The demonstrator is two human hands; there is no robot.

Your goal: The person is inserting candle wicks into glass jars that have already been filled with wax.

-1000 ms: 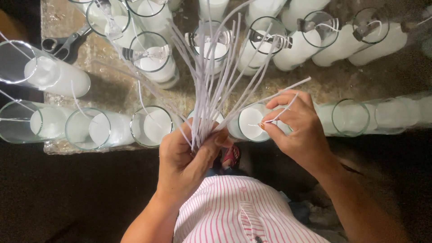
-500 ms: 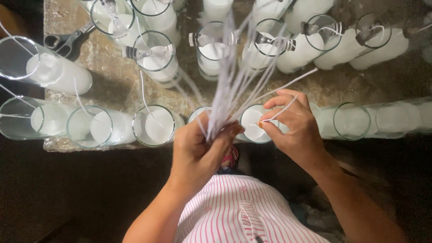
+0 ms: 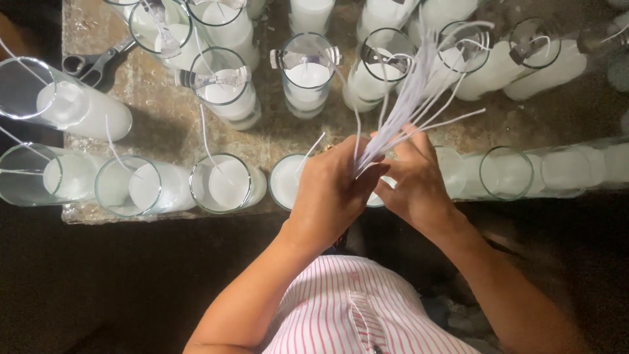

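My left hand (image 3: 331, 190) grips a bundle of long white wicks (image 3: 409, 98) that fans up and to the right over the jars. My right hand (image 3: 414, 180) is pressed against it on the right, its fingers pinched on a single wick (image 3: 458, 119) that sticks out to the right. Both hands hover over the front row of tall glass jars of white wax; the jar under them (image 3: 376, 198) is almost hidden. Just left of my left hand stands a jar (image 3: 286, 181) with a loose wick leaning out of it.
Several more wax-filled glass jars (image 3: 226, 183) line the front and back of the rough stone table (image 3: 164, 128), some with metal clips (image 3: 305, 58) across their rims. Dark scissors (image 3: 92, 62) lie at the back left. A jar (image 3: 506, 172) stands right of my hands.
My left hand has carried the wick bundle to the right, up against my right hand. The bundle now fans toward the upper right, and the jar on the left is uncovered.
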